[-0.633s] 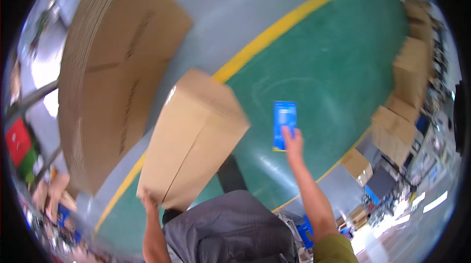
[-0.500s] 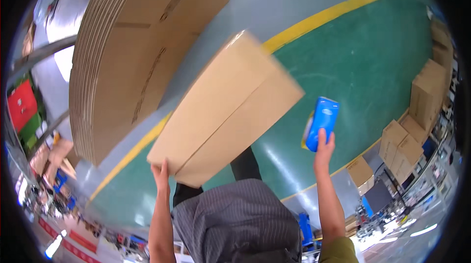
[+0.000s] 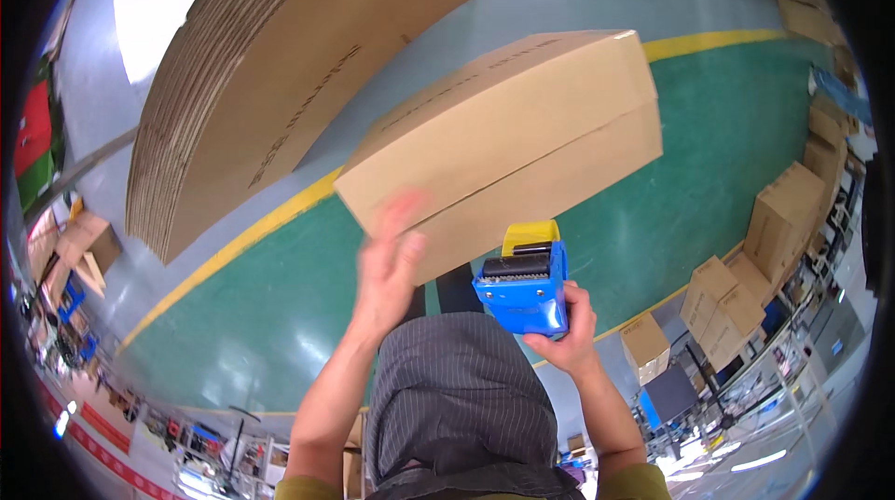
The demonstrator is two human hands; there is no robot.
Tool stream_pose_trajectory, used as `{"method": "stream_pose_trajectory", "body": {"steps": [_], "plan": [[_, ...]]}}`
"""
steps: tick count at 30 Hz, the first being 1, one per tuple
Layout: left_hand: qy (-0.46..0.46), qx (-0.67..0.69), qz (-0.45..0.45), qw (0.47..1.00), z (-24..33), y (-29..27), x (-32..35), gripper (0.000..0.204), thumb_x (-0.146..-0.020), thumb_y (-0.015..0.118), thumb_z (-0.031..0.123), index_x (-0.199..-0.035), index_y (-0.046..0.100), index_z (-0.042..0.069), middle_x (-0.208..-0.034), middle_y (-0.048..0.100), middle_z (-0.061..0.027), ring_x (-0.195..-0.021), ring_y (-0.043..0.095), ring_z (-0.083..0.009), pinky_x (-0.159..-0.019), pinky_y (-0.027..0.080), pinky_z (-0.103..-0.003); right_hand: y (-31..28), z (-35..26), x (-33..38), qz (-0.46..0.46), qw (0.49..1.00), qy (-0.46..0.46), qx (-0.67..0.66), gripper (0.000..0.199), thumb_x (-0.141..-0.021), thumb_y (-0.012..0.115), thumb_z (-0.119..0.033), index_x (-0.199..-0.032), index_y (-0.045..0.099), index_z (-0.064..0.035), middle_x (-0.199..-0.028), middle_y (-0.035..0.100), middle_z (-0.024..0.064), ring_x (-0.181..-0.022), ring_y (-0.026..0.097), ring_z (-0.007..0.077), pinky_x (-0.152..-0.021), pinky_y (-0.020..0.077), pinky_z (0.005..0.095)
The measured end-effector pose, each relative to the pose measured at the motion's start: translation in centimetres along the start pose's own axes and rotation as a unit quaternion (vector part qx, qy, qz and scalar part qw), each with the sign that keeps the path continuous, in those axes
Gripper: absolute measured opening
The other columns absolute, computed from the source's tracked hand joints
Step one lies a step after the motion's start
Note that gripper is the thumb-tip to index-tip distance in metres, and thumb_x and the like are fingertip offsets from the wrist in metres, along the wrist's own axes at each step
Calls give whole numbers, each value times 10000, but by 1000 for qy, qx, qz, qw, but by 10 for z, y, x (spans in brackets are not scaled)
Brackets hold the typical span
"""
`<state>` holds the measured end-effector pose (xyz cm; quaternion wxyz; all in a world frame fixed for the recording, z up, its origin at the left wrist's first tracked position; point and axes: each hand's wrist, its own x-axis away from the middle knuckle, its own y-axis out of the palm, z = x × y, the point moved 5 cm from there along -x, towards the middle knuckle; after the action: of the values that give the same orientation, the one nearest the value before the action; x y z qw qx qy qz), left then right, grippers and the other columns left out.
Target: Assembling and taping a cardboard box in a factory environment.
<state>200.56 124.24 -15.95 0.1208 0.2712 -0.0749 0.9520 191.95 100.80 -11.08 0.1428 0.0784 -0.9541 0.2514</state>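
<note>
Left hand, fingers spread wide and blurred, lies flat against near end of long closed brown cardboard box, which sits tilted above green floor. Right hand grips blue plastic tape dispenser just below box. Tall stack of flat cardboard sheets behind.

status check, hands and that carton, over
Left hand open, flat against near end of the cardboard carton. Right hand gripping the blue tape dispenser just below the carton. Tall stack of flat cardboard close on the left.
</note>
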Motion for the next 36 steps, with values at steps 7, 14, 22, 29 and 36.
{"method": "stream_pose_trajectory", "body": {"steps": [7,14,22,29,36], "plan": [[-38,299,-69,951,-2,15,22,619,-970,308,499,-1223,521,-24,-1335,447,-157,-1281,382,-245,-1054,301,-399,44,-17,12,-77,996,40,-31,723,-596,854,-361,-1079,444,-12,-933,584,167,-805,584,306,-681,484,379],[-237,342,-59,907,-42,-6,61,461,-996,357,372,-1066,578,-27,-1004,614,-92,-967,573,-169,-892,443,-325,52,-58,-10,-115,981,-137,71,749,-553,877,-345,-1088,474,-11,-937,607,138,-811,585,311,-780,439,412],[-256,401,-111,873,-36,-10,56,336,-940,517,342,-1004,613,27,-936,597,-35,-890,548,-115,-819,434,-273,55,-60,-15,-165,977,-108,81,686,-557,872,-345,-1040,506,-23,-885,609,123,-795,583,304,-778,434,405],[-282,545,-55,787,-56,-6,52,112,-885,628,185,-918,618,79,-850,585,38,-803,508,-45,-719,395,-198,68,-53,-11,-192,976,-75,67,708,-576,862,-360,-1065,490,-9,-931,588,147,-824,573,319,-738,450,393],[-75,193,267,941,-82,-54,25,48,-844,644,59,-851,602,37,-832,559,3,-779,532,-84,-721,436,-235,102,-32,13,-197,952,232,24,693,-657,815,-346,-1115,452,27,-997,557,210,-874,575,338,-731,469,413]]}}
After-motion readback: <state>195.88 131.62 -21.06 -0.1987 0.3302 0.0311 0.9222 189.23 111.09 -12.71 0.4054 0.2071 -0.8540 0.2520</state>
